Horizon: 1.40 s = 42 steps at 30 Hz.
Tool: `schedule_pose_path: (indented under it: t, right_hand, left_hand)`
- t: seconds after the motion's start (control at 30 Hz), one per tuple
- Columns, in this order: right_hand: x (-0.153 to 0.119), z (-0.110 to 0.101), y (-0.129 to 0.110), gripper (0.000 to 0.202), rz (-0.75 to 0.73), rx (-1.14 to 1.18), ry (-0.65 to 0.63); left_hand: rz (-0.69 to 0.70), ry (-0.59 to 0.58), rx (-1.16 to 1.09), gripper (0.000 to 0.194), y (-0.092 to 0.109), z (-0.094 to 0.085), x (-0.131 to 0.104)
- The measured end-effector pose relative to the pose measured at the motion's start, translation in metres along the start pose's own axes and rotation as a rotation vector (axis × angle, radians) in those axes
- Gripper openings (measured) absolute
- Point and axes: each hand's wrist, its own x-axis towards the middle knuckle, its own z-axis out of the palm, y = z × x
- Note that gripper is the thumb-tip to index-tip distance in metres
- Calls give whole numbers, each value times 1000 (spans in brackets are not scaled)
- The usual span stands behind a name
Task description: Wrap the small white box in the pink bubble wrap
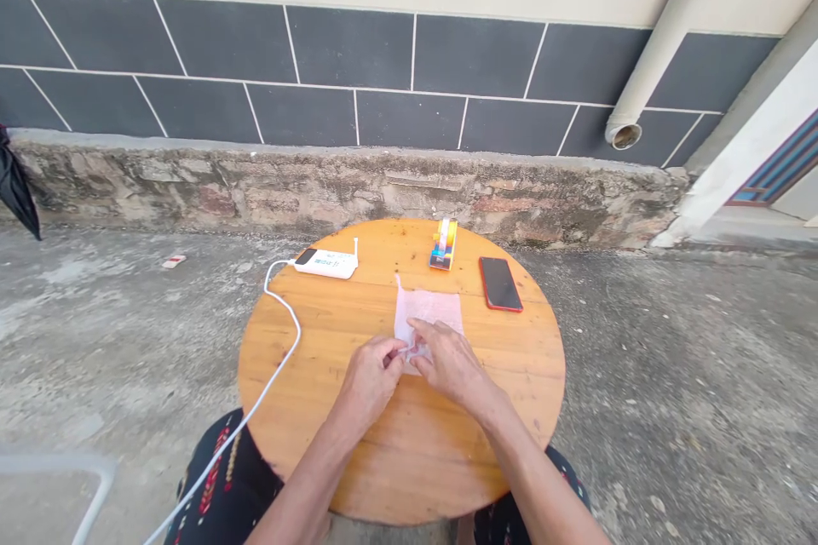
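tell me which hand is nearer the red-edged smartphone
Right: the right hand is left of the red-edged smartphone, closer to the body; the left hand is farther left.

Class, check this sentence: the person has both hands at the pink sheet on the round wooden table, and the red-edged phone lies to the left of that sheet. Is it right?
Not quite: the red-edged phone lies to the right of the pink sheet, as the head view shows. The left hand and right hand are indeed at the sheet on the round wooden table.
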Motion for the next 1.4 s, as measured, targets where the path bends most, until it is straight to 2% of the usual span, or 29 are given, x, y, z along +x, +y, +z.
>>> schedule_pose_path:
  t: [0.2, 0.33, 0.4, 0.57, 0.67, 0.73, 0.8, 0.87, 0.93, 1.1, 1.23, 1.4]
  right_hand:
    - [1, -4, 4, 51, -19, 72, -27]
    - [-1, -3, 5, 50, -8, 69, -12]
    - [-1, -1, 5, 52, -17, 69, -2]
    - [1, 0, 4, 56, -70, 171, 27]
    - [-7, -9, 13, 44, -62, 297, 100]
    - [-20, -18, 27, 28, 56, 341, 189]
    - [-37, -27, 43, 22, 296, 342, 229]
    - [-54, -34, 56, 24, 454, 310, 199]
    - [-66, -36, 61, 28, 532, 317, 173]
    - [-70, -22, 51, 44, 732, 596, -47]
    - [-59, -19, 45, 45, 818, 700, -220]
    - [-51, -28, 37, 48, 785, 786, -245]
  left_hand:
    - [177, -51, 251, 29, 4, -2, -2]
    - [290, -120, 397, 34, 5, -4, -6]
    - [342, -115, 453, 34, 5, -5, -8]
    - [463, -96, 490, 35, 2, -4, -6]
    - [492, -123, 471, 35, 1, -5, -4]
    - [499, -134, 450, 35, 1, -6, -3]
    - [505, -140, 423, 33, 0, -7, -3]
    - [513, -134, 390, 31, -2, -7, -3]
    - [522, -120, 358, 31, -5, -6, -2]
    - [536, -100, 320, 30, -11, -3, 0]
    - [548, -87, 299, 31, -15, -3, 1]
    - [544, -72, 265, 28, -19, 0, 1]
